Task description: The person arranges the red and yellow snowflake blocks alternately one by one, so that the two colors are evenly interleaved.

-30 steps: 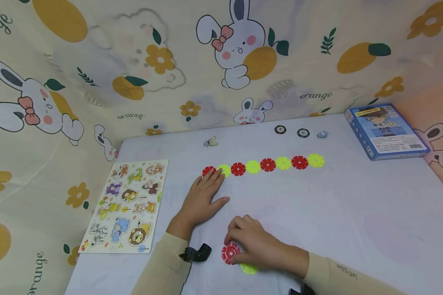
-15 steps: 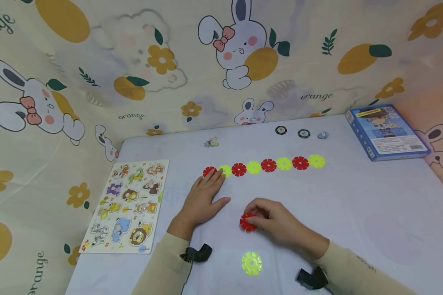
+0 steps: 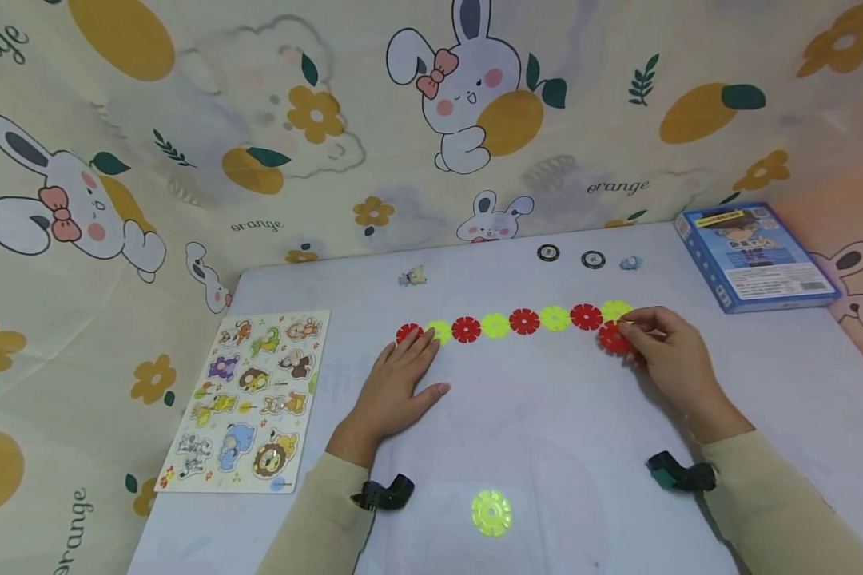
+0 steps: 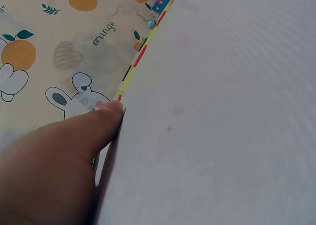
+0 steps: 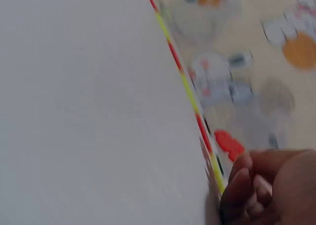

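Observation:
A row of alternating red and yellow notched plastic discs (image 3: 524, 321) stretches across the table. With its fingers stretched out, my left hand (image 3: 395, 391) rests on the row's left end, fingertips over a red disc (image 3: 407, 332) and a yellow disc (image 3: 440, 331). Between thumb and fingers my right hand (image 3: 672, 363) pinches another red disc (image 3: 611, 339) at the row's right end. That disc overlaps the front of the last yellow disc (image 3: 617, 309) in the head view; the right wrist view shows it tilted above the tabletop. One loose yellow disc (image 3: 491, 513) lies near the front.
An animal puzzle board (image 3: 240, 403) lies at the left. A blue box (image 3: 758, 255) stands at the back right. Along the back are two black round chips (image 3: 549, 253), a small blue piece (image 3: 630, 263) and a small green-yellow figure (image 3: 412, 276). Printed cloth (image 3: 417, 216) backs the table.
My right hand has picked up the red disc from the front of the table and carried it forward and right to the row's right end. The left hand has stayed in place.

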The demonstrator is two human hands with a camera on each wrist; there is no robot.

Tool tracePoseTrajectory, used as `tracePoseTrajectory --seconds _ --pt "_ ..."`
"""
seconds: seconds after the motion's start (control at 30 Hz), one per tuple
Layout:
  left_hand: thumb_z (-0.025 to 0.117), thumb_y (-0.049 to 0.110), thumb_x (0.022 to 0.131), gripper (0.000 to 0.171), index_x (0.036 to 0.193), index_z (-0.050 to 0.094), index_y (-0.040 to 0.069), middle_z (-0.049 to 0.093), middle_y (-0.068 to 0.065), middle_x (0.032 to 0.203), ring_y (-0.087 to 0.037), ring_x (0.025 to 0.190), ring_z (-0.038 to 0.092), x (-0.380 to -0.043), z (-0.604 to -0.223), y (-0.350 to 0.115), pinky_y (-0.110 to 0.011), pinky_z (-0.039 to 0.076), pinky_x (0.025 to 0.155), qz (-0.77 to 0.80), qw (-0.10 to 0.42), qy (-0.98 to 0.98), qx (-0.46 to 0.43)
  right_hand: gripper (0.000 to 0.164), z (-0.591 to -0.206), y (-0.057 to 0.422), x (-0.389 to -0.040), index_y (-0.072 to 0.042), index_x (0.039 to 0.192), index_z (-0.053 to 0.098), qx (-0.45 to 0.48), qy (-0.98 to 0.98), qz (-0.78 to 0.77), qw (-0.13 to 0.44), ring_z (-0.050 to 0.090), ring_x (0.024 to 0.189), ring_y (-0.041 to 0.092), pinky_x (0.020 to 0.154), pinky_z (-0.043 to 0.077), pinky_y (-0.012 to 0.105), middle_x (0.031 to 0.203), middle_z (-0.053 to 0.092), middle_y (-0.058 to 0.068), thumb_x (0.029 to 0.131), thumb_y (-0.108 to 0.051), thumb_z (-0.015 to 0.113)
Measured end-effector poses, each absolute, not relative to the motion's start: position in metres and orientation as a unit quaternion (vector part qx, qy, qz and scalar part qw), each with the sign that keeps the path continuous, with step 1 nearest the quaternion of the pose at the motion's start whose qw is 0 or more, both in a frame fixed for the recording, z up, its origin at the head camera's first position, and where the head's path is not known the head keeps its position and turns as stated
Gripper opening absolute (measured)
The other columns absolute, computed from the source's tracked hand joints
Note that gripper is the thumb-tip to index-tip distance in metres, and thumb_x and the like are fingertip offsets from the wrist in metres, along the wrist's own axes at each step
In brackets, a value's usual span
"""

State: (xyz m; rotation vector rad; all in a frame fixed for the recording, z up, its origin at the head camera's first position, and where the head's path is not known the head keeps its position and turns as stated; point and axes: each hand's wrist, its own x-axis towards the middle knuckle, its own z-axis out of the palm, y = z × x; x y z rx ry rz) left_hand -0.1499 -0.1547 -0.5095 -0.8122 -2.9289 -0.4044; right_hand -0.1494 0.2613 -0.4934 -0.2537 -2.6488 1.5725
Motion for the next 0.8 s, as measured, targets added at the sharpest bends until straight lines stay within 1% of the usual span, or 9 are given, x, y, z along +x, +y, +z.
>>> tracePoseTrajectory --seconds 0.17,0.33,0.37,0.43,0.5,0.57,0.6,0.67,0.8 --pt "0.041 0.061 0.093 0.073 0.151 0.032 0.018 0.022 0.003 0.157 -0.021 0.144 0.012 -0.149 -0.509 -0.154 -0.052 0.013 0.111 -0.134 0.037 -0.954 -0.267 0.052 -0.493 0.299 -0.156 -0.015 0.132 0.053 -0.173 -0.858 0.482 0.041 0.057 0.081 0.025 0.059 0.052 0.021 0.11 0.051 0.008 0.095 -0.051 0.049" --pt "0.041 0.062 0.092 0.073 0.151 0.031 0.019 0.021 0.004 0.157 -0.02 0.144 0.011 -0.15 -0.511 -0.154 -0.051 0.013 0.112 -0.123 0.041 -0.955 -0.265 0.053 -0.492 0.308 -0.155 -0.021 0.144 0.045 -0.184 -0.853 0.487 0.041 0.056 0.098 0.025 0.068 0.054 0.021 0.126 0.047 0.009 0.096 -0.044 0.05" --pt "0.041 0.062 0.092 0.074 0.151 0.031 0.019 0.021 0.004 0.157 -0.02 0.144 0.011 -0.15 -0.511 -0.155 -0.051 0.013 0.112 -0.122 0.041 -0.956 -0.265 0.053 -0.491 0.307 -0.155 -0.02 0.144 0.044 -0.174 -0.862 0.474 0.047 0.054 0.103 0.026 0.072 0.054 0.024 0.129 0.046 0.009 0.097 -0.043 0.05" --pt "0.04 0.062 0.092 0.074 0.151 0.031 0.019 0.02 0.005 0.157 -0.02 0.144 0.011 -0.15 -0.511 -0.155 -0.051 0.013 0.112 -0.123 0.042 -0.955 -0.265 0.053 -0.49 0.305 -0.154 -0.017 0.145 0.044 -0.142 -0.886 0.437 0.057 0.047 0.118 0.031 0.086 0.051 0.036 0.138 0.042 0.012 0.097 -0.04 0.051" --pt "0.041 0.062 0.092 0.073 0.151 0.031 0.019 0.021 0.004 0.157 -0.021 0.144 0.011 -0.15 -0.511 -0.155 -0.052 0.014 0.112 -0.124 0.043 -0.955 -0.267 0.056 -0.489 0.301 -0.153 -0.011 0.145 0.043 -0.103 -0.917 0.382 0.056 0.034 0.131 0.037 0.097 0.042 0.05 0.146 0.037 0.014 0.097 -0.039 0.052" --pt "0.041 0.062 0.092 0.074 0.151 0.032 0.019 0.021 0.004 0.157 -0.021 0.144 0.012 -0.15 -0.511 -0.155 -0.052 0.014 0.111 -0.127 0.042 -0.954 -0.269 0.06 -0.489 0.297 -0.154 -0.004 0.145 0.039 -0.062 -0.938 0.338 0.041 0.018 0.138 0.042 0.1 0.029 0.064 0.152 0.028 0.018 0.097 -0.039 0.052" --pt "0.04 0.063 0.092 0.074 0.151 0.031 0.019 0.021 0.004 0.157 -0.021 0.144 0.012 -0.15 -0.511 -0.155 -0.053 0.014 0.111 -0.127 0.042 -0.954 -0.27 0.063 -0.489 0.296 -0.154 -0.001 0.145 0.037 -0.046 -0.945 0.323 0.03 0.01 0.14 0.044 0.1 0.024 0.067 0.154 0.023 0.019 0.097 -0.04 0.052" --pt "0.04 0.063 0.093 0.074 0.151 0.031 0.019 0.021 0.004 0.157 -0.022 0.144 0.012 -0.151 -0.511 -0.155 -0.053 0.015 0.111 -0.127 0.044 -0.953 -0.271 0.068 -0.49 0.293 -0.155 0.002 0.145 0.034 -0.029 -0.954 0.298 0.009 0.004 0.14 0.045 0.098 0.023 0.069 0.155 0.018 0.02 0.097 -0.043 0.051" --pt "0.04 0.062 0.093 0.074 0.151 0.031 0.018 0.02 0.004 0.157 -0.022 0.144 0.012 -0.151 -0.512 -0.155 -0.054 0.015 0.111 -0.129 0.044 -0.952 -0.273 0.07 -0.491 0.29 -0.154 0.002 0.145 0.033 -0.025 -0.957 0.288 0.003 0.001 0.14 0.044 0.095 0.027 0.07 0.155 0.015 0.022 0.096 -0.044 0.053"
